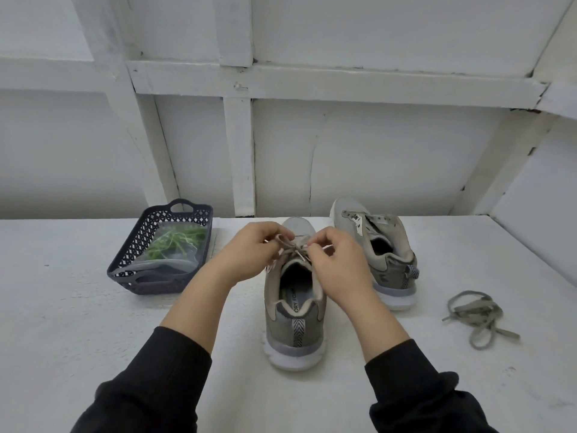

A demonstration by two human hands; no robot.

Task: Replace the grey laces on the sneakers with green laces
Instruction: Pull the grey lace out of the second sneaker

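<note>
Both hands pinch the grey lace (296, 245) at the top of the near sneaker (295, 326): the left hand (249, 251) curls its fingertips round one strand on the shoe's left side, and the right hand (338, 265) nips the other strand on the right, the two hands almost meeting over the tongue. Seen from the head camera, the sneaker stands on the white table (78, 323) with its heel toward the wearer and its toe toward the wall, its lace threaded through the eyelets. Black sleeves (150, 385) cover both forearms up to the wrists.

A second grey sneaker (382, 254) stands just beside the first, to the right and a little farther back, also heel-first. A loose grey lace (477, 314) lies in a tangle on the table well to the right of the shoes.

At left, apart from the near sneaker, sits a dark latticed basket (137, 242) with cut-out handles. Inside it lies a clear plastic bag (184, 260) holding the green laces (178, 240), bunched toward the basket's far end. White-painted boards (343, 82) form the wall behind the table.
</note>
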